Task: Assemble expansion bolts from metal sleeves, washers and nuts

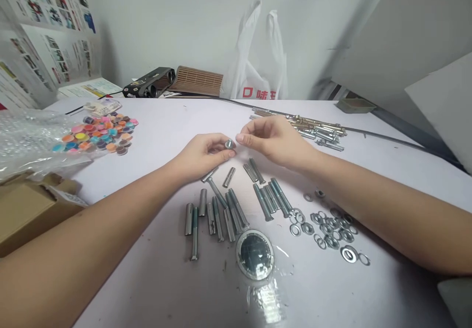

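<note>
My left hand (206, 156) is closed, with thumb and fingers pinching an expansion bolt (229, 144) whose round metal end points toward me. Just right of that end, my right hand (273, 138) is closed, its thumb and index fingertip together; whatever lies between them, if anything, is too small to make out. Below the hands lie loose cone-ended bolts (194, 234), with slotted metal sleeves (202, 202) among them. A pile of nuts and washers (332, 227) is spread under my right forearm. Behind my right hand, more expansion bolts (324, 134) lie in a heap.
A round glass-topped disc (255, 254) is taped to the white table (155, 283). Colourful caps (106, 134), bubble wrap (25, 136) and a cardboard box (33, 210) occupy the left side. A white plastic bag (254, 67) stands at the back; a dark cable (401, 143) runs along the far edge.
</note>
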`<state>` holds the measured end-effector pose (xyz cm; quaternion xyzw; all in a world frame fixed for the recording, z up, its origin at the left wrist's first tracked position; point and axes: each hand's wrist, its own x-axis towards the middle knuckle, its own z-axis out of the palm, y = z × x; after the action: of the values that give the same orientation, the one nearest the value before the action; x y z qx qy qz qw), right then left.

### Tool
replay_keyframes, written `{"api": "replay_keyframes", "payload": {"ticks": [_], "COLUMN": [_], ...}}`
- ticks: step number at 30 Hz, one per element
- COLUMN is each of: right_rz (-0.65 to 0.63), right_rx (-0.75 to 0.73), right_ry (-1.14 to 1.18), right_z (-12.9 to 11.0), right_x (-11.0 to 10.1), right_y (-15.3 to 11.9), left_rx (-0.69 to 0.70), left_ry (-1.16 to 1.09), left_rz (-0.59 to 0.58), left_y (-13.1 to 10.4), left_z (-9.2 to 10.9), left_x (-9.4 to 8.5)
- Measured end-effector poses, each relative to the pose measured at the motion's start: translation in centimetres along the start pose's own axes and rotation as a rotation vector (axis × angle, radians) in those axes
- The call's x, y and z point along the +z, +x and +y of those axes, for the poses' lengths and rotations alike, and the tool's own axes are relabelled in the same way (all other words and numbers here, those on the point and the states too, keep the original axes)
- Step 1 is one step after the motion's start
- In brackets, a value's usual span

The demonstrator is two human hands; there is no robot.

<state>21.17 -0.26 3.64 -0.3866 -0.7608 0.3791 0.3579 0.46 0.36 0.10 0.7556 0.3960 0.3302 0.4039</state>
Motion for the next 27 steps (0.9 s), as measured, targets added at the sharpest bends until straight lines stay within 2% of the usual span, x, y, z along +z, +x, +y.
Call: {"api": "replay_keyframes", "payload": {"ticks": [3,6,9,15,23,27], "right_rz": [-0.032,-0.008,-0.011,-0.06,-0.037,-0.07], "right_rx": [0.178,0.242,0.265,0.195,0.277,0.323], "right_ry": [0.083,0.102,0.18,0.229,0.183,0.159], "right_z": [0.4,0.5,0.4,0.4,0.2,0.5], "right_x": [0.8,1.3,1.5,1.5,1.7,1.3], "right_y": [0.2,0.2,0.3,0.8,0.8,1.1], "left_rx": [-0.015,0.001,0.036,0.097,0.115,0.132], "left_ry": [0.003,0.014,0.009,-0.052,0.024,0.049], "left_rz": [-0.017,-0.025,-0.027,-0.055,-0.067,-0.066], "left_y": [0.0,0.0,0.0,0.0,0.0,0.0], "left_z": [0.0,-0.1,-0.4,-0.3,0.0,-0.1], "left_x": [-0.1,-0.1,-0.1,-0.1,0.0,-0.1]}}
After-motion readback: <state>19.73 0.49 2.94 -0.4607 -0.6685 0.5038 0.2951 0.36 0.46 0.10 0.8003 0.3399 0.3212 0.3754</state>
